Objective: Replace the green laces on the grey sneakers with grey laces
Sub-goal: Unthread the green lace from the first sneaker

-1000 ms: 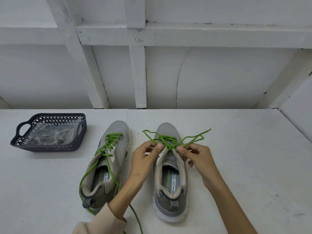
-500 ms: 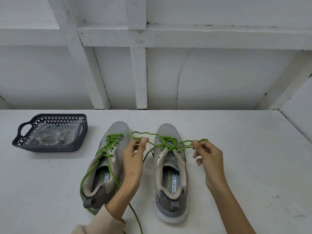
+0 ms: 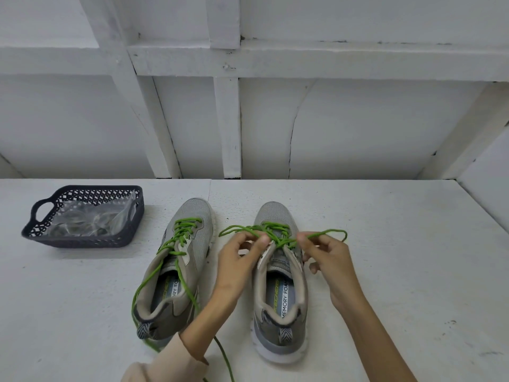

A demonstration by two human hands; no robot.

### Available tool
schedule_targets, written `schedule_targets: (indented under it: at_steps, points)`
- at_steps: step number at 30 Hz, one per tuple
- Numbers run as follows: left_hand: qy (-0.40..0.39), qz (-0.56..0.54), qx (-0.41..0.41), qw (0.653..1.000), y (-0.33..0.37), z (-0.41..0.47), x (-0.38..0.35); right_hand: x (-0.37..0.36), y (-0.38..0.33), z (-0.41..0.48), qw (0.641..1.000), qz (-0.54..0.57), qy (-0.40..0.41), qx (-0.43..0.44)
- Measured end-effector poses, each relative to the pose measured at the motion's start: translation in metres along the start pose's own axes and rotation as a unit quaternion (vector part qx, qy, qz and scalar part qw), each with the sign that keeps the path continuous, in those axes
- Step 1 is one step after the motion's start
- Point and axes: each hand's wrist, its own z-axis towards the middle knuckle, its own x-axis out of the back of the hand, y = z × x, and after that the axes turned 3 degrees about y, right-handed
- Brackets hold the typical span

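Two grey sneakers stand side by side on the white table, toes pointing away from me. The left sneaker (image 3: 180, 260) has its green lace (image 3: 181, 235) threaded, with long loose ends trailing toward me. Over the tongue of the right sneaker (image 3: 279, 288), my left hand (image 3: 238, 260) and my right hand (image 3: 326, 257) each pinch the right sneaker's green lace (image 3: 275, 234). One loose end arcs out to the left, the other to the right.
A dark perforated basket (image 3: 82, 216) holding clear plastic bags stands at the table's far left. A white panelled wall rises behind the table's back edge.
Both hands have come back in from the sides to the middle of the right sneaker's lacing. The lace's loose ends now lie longer on both sides.
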Motion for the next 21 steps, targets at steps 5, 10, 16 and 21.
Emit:
schedule_targets:
  at_steps: [5,10,16,21]
  points:
    - [0.068,-0.024,-0.014,0.997,-0.005,0.001,-0.001,-0.001,0.0,0.0,0.999,0.014,0.028,0.01]
    - [0.03,-0.022,-0.007,0.999,-0.004,-0.004,-0.003,0.0,-0.001,-0.004,1.0,0.012,0.018,0.01]
    - [0.111,-0.027,-0.015,0.993,-0.002,0.002,0.003,0.001,-0.001,-0.001,0.996,0.031,0.076,0.018]
    - [0.037,-0.018,-0.005,0.999,-0.005,-0.002,0.0,0.001,-0.002,-0.005,1.0,0.013,0.008,-0.006]
